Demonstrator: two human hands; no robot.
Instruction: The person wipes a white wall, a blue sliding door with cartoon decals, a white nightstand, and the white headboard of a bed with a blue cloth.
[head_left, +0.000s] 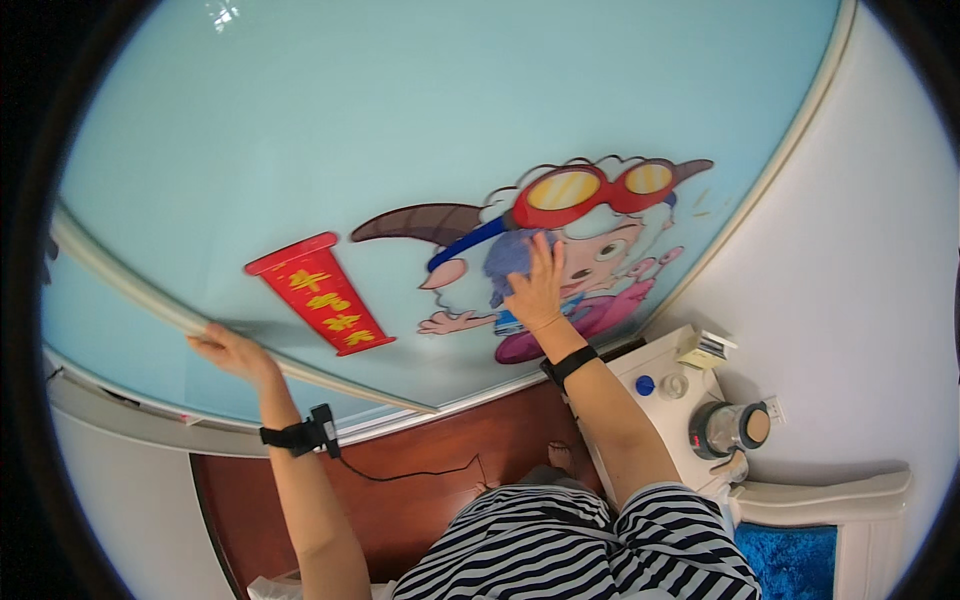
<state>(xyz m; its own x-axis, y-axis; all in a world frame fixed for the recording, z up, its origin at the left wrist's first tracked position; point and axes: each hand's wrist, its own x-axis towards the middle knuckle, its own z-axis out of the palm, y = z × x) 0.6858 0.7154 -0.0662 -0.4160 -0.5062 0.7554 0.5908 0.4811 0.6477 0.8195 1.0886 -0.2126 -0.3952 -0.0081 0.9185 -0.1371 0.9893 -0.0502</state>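
A large pale-blue glossy sliding wardrobe door (315, 127) fills the view before me. My right hand (541, 289) presses a blue-grey cloth (508, 262) flat against it. Under the cloth lies part of a cartoon goat picture (592, 217) with red goggles and brown horns. To the left, the fingers of my left hand (236, 356) are wrapped around the cream edge frame (135, 281) of the door, the fingertips partly hidden. Between my hands, a red scroll picture (322, 296) with yellow writing is on the panel.
At right, a white nightstand (630, 375) bears a glass electric kettle (724, 431), a blue lid (645, 385), a clear jar (673, 386) and a small box (703, 350). Beside it stands a cream headboard (825, 495) with blue padding. A cable (405, 474) hangs from my left wristband above the reddish wood floor (420, 442).
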